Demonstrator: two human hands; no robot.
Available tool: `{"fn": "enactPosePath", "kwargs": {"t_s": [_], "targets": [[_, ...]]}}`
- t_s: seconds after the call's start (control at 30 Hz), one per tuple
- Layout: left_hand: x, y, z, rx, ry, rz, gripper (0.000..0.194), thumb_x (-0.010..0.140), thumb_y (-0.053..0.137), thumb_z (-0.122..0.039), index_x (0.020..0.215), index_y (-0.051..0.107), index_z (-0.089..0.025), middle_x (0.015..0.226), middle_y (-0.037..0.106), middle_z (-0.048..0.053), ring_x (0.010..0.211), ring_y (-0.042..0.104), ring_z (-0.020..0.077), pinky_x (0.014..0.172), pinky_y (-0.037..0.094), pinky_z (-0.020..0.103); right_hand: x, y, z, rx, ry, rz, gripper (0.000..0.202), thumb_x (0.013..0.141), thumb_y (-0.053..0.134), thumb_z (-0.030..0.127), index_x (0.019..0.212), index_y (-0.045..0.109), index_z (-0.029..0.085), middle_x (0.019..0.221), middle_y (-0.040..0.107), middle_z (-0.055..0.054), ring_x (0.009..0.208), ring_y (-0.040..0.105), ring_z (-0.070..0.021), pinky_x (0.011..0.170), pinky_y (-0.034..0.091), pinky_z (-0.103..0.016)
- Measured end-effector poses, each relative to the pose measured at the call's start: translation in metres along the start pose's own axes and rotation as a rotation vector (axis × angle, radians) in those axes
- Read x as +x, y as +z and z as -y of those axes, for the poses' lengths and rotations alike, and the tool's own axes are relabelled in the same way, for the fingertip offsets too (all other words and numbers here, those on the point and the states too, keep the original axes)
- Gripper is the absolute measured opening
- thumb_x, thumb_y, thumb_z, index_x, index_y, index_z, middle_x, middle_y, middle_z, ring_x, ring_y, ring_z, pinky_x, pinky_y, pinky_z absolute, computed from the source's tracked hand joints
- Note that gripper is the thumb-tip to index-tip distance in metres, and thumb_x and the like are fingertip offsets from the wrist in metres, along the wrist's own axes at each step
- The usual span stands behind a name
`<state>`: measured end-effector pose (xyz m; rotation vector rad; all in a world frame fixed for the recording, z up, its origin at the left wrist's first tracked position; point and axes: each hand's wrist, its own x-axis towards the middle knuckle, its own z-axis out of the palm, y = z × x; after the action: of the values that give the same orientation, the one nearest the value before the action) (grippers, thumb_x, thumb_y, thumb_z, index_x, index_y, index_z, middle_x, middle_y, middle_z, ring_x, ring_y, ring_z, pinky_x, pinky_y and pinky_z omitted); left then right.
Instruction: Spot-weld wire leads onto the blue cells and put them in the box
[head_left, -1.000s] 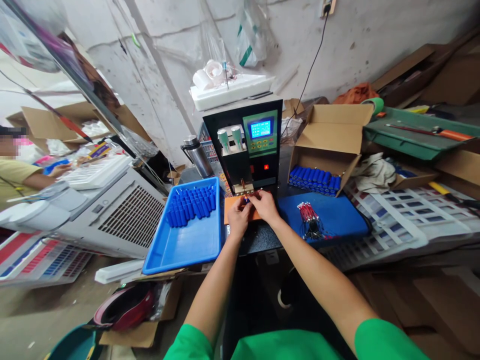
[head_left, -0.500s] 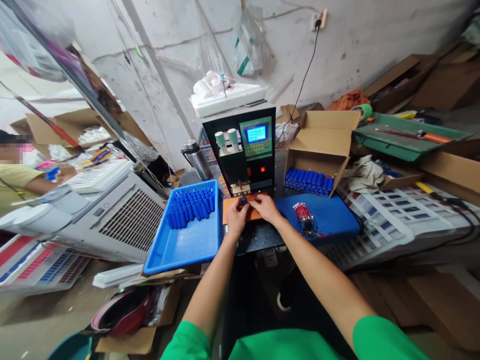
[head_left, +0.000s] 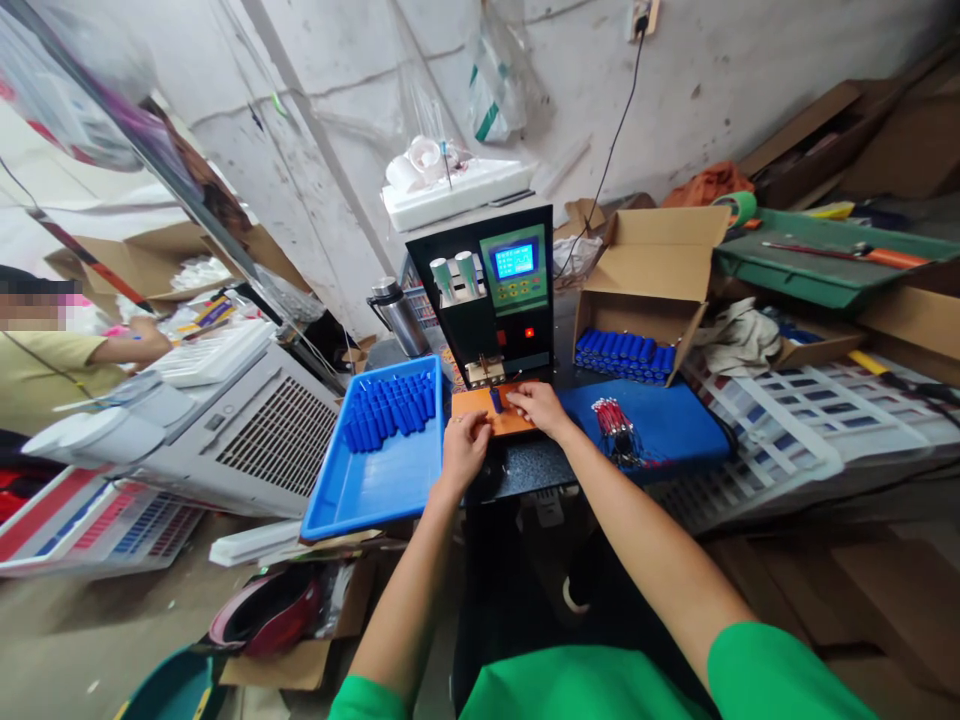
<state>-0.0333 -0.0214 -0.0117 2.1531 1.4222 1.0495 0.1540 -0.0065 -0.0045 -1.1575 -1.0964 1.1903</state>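
A blue cylindrical battery cell [head_left: 496, 399] stands upright on the orange board [head_left: 468, 404], in front of the black spot welder [head_left: 517, 345]. Apart from the cell, at the board's front left edge, is my left hand [head_left: 465, 447], its fingers loosely curled and nothing visible in them. My right hand [head_left: 543, 406] is over the right side of the board. Its thumb and forefinger come together beside the cell; whatever they pinch is too small to make out. Close by on the right, red and black wire leads [head_left: 615, 425] with white ends lie bunched on a blue pad [head_left: 671, 425].
A blue tray [head_left: 375, 500] at left holds many blue cells. More cells fill an open cardboard box [head_left: 652, 255] at right. Behind the tray stands a steel flask [head_left: 399, 318]. A green tray [head_left: 817, 265] lies at far right. Another person [head_left: 60, 375] works at far left.
My left hand has drawn back from the cell toward the board's front left. My right hand has shifted slightly right, leaving the cell standing in plain view. The camera view has tilted slightly.
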Motion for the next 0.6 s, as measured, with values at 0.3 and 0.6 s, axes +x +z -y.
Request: {"fn": "enactPosePath", "kwargs": {"t_s": [0.3, 0.6], "targets": [[0.009, 0.007, -0.008, 0.069, -0.017, 0.054, 0.014, 0.088, 0.06, -0.023, 0.083, 0.072, -0.019, 0.081, 0.071, 0.005, 0.078, 0.064, 0.0182, 0.075, 0.047, 0.031, -0.002, -0.001, -0.004, -0.105, -0.117, 0.079, 0.028, 0.069, 0.068, 0.044, 0.067, 0.06, 0.018, 0.058, 0.059, 0.002, 0.05, 0.049, -0.0106, 0.05, 0.038, -0.023], [0.014, 0.015, -0.01, 0.032, -0.01, 0.091, 0.015, 0.089, 0.056, -0.021, 0.083, 0.069, -0.019, 0.081, 0.069, 0.005, 0.08, 0.065, 0.0189, 0.074, 0.049, 0.031, -0.004, 0.0, -0.016, -0.26, -0.233, 0.139, 0.019, 0.075, 0.065, 0.034, 0.075, 0.069, 0.016, 0.075, 0.071, -0.004, 0.07, 0.063, -0.016, 0.068, 0.047, -0.028]]}}
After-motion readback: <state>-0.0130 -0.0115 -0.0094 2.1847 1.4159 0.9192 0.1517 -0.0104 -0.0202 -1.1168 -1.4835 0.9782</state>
